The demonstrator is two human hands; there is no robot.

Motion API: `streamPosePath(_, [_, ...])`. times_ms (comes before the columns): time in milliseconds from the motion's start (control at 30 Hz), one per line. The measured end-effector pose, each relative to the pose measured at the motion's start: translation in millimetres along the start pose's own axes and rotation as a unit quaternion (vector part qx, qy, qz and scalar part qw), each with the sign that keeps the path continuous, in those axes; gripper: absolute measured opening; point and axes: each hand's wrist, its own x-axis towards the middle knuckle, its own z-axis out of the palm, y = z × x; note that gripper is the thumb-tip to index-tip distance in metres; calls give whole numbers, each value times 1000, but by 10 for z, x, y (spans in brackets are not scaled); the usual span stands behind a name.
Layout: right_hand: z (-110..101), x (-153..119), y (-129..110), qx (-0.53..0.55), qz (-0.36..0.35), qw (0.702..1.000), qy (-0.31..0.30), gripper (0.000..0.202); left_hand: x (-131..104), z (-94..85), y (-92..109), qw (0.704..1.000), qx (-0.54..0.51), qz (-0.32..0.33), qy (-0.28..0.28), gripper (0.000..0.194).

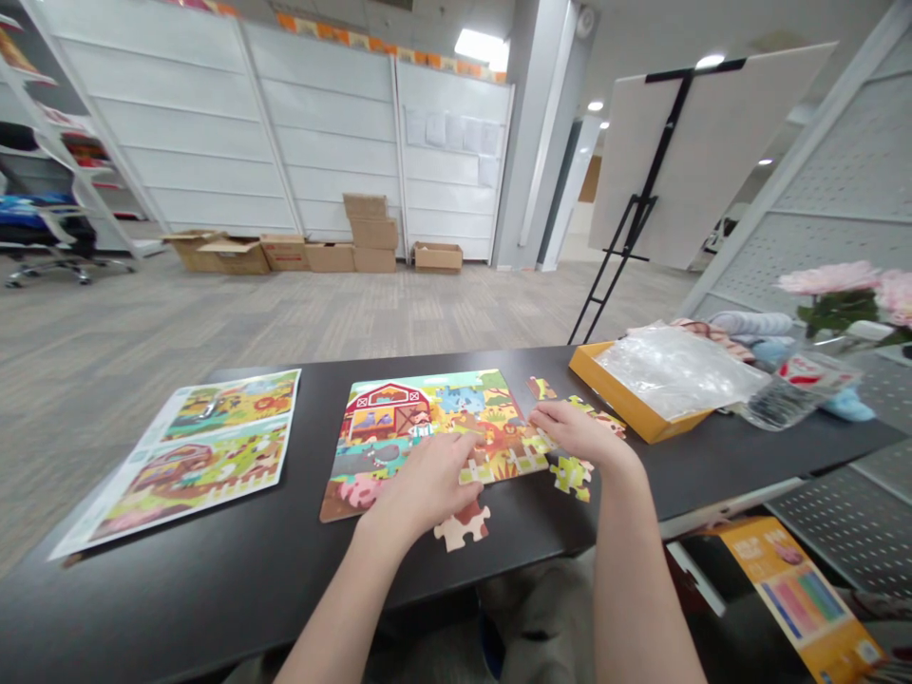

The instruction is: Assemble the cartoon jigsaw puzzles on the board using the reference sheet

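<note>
A farm-scene jigsaw puzzle (pixel 385 418) lies on the dark table, with a red barn and animals on it. My left hand (pixel 434 480) rests over its lower middle, fingers apart and partly hiding the picture. Just below that hand is a loose brown and cream puzzle piece (pixel 463 527). At the puzzle's right edge, my right hand (pixel 580 434) has its fingers closed on a puzzle piece (pixel 540 443), which they partly cover. Close by lie a green-yellow loose piece (pixel 571 475) and a small piece (pixel 541 388); other pieces are partly hidden behind my right hand.
To the left lies a printed picture sheet (pixel 206 446). A yellow box lid (pixel 619 391) with clear plastic (pixel 676 366) stands at right, near a bagged item (pixel 790 389) and pink flowers (pixel 833 277). Below the table's right side is an orange box (pixel 798 589).
</note>
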Motion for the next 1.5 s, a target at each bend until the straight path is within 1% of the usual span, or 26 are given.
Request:
streamPosePath(100, [28, 8, 1, -9, 2, 1000, -11, 33, 55, 58, 18, 999, -37, 23, 27, 40])
streamPosePath(233, [48, 10, 6, -21, 6, 1000, -17, 32, 135, 127, 57, 995, -49, 64, 56, 25])
streamPosePath(400, [45, 0, -13, -37, 6, 998, -53, 31, 198, 178, 93, 996, -33, 73, 39, 21])
streamPosePath(533, [33, -8, -16, -29, 11, 998, -62, 33, 222, 206, 77, 995, -35, 91, 29, 19])
streamPosePath(633, [23, -14, -31, -31, 22, 997, -68, 34, 233, 218, 62, 994, -41, 101, 27, 19])
streamPosePath(767, [12, -21, -103, -59, 42, 994, -84, 31, 236, 235, 60, 991, -43, 125, 25, 17])
streamPosePath(900, [9, -22, -175, -78, 58, 990, -97, 31, 235, 264, 62, 991, -52, 119, 38, 20])
streamPosePath(1033, [20, -12, -189, -85, 57, 989, -105, 31, 244, 275, 72, 990, -49, 132, 29, 14])
streamPosePath(1167, [31, 3, -182, -79, 55, 990, -101, 31, 243, 258, 94, 989, -20, 142, 22, 11])
streamPosePath(1333, [24, -6, -191, -44, 59, 992, -98, 30, 233, 231, 111, 989, 22, 146, 7, 8])
streamPosePath(1433, [20, -14, -173, -42, 35, 996, -69, 31, 223, 230, 94, 990, -8, 139, 10, 11])
streamPosePath(1500, [28, -11, -152, -34, 9, 998, -46, 32, 209, 226, 73, 992, -47, 113, 27, 22])
